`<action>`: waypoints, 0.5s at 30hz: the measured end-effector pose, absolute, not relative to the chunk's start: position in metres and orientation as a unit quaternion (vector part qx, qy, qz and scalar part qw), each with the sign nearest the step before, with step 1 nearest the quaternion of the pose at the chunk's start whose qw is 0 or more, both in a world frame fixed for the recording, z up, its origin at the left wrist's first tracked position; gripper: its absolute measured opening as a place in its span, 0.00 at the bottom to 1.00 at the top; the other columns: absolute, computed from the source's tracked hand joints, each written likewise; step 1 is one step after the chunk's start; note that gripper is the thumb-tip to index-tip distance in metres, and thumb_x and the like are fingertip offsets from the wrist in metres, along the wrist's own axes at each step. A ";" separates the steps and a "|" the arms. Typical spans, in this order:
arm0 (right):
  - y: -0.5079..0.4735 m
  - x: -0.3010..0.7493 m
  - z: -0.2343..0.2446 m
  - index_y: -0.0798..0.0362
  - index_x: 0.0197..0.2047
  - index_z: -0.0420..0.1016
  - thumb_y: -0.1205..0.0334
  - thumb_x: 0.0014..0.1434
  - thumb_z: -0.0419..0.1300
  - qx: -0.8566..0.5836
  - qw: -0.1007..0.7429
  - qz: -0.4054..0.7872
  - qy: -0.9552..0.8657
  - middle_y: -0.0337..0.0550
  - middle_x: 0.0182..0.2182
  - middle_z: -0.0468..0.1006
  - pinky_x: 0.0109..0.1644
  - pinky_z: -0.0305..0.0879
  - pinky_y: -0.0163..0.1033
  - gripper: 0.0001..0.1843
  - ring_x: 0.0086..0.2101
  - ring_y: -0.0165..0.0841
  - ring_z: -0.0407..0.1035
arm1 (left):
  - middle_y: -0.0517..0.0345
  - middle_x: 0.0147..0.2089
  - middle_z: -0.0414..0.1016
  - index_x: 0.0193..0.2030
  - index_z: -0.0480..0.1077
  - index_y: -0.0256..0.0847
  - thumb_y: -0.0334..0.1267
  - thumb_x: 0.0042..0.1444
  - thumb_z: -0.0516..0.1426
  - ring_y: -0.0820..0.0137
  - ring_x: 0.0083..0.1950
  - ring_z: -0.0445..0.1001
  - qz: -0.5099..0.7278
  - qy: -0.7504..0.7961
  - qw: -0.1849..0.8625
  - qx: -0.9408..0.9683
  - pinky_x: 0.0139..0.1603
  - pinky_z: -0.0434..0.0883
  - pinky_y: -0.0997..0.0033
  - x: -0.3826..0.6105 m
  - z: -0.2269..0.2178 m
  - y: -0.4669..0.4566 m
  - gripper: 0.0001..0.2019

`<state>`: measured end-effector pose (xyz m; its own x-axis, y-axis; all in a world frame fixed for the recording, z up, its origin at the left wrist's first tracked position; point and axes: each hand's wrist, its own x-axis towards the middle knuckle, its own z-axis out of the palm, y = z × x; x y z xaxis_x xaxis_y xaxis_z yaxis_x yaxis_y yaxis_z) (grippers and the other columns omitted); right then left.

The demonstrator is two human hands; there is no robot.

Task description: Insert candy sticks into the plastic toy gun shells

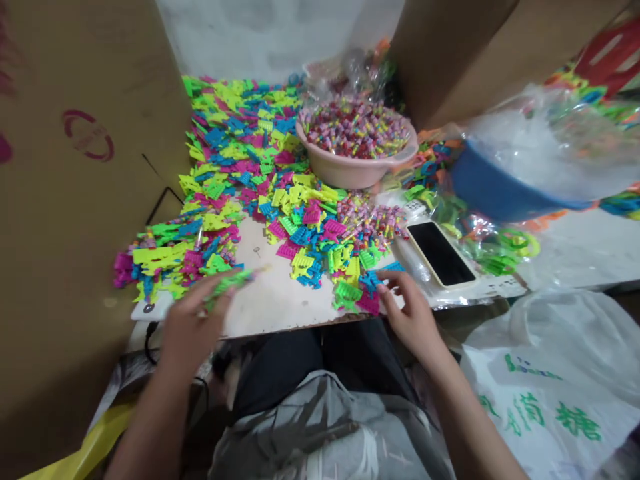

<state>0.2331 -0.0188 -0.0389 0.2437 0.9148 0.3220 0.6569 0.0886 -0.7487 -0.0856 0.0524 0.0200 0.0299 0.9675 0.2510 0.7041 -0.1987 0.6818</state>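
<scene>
My left hand (pixel 197 320) is closed on a small green plastic piece (pixel 227 283), blurred by motion, with a thin coloured end pointing right. It hovers over the table's front edge, beside a heap of yellow, green, pink and blue plastic pieces (pixel 165 260). My right hand (pixel 407 310) pinches a blue plastic piece (pixel 371 280) at the near edge of the central pile (pixel 313 233). Green and magenta pieces lie just left of those fingertips. Small wrapped, candy-like pieces (pixel 370 217) are scattered at the pile's right side.
A pink basin (pixel 345 172) full of the small wrapped pieces stands behind the pile. A phone (pixel 441 253) lies at right, near a blue basin (pixel 500 187) covered by clear plastic. A cardboard box (pixel 90 200) walls the left; a white sack (pixel 550 373) sits lower right.
</scene>
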 end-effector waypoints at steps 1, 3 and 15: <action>-0.011 0.248 -0.042 0.51 0.46 0.74 0.56 0.66 0.54 -0.678 0.412 0.097 -0.601 0.49 0.40 0.78 0.45 0.67 0.44 0.12 0.39 0.40 0.71 | 0.59 0.50 0.81 0.47 0.78 0.44 0.41 0.58 0.56 0.60 0.56 0.76 0.379 0.617 0.116 0.680 0.60 0.70 0.62 -0.101 0.022 0.066 0.14; 0.005 0.273 -0.046 0.52 0.45 0.76 0.60 0.64 0.53 -0.724 0.325 0.021 -0.608 0.50 0.41 0.78 0.44 0.64 0.46 0.12 0.40 0.43 0.71 | 0.57 0.53 0.80 0.49 0.78 0.44 0.40 0.58 0.54 0.58 0.58 0.75 0.390 0.615 0.014 0.685 0.63 0.68 0.59 -0.127 0.025 0.090 0.16; 0.070 0.280 -0.041 0.54 0.43 0.82 0.62 0.63 0.56 -0.818 0.114 -0.062 -0.561 0.53 0.44 0.77 0.42 0.48 0.45 0.13 0.44 0.45 0.64 | 0.26 0.70 0.58 0.65 0.63 0.25 0.36 0.57 0.52 0.36 0.71 0.56 0.180 0.711 -0.067 0.677 0.64 0.50 0.24 -0.149 0.011 0.125 0.29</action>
<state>0.2805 0.0704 -0.0408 0.3633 0.9032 0.2287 0.9313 -0.3449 -0.1174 -0.1491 0.1246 0.0113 -0.0755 0.9378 0.3389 0.9859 0.0193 0.1665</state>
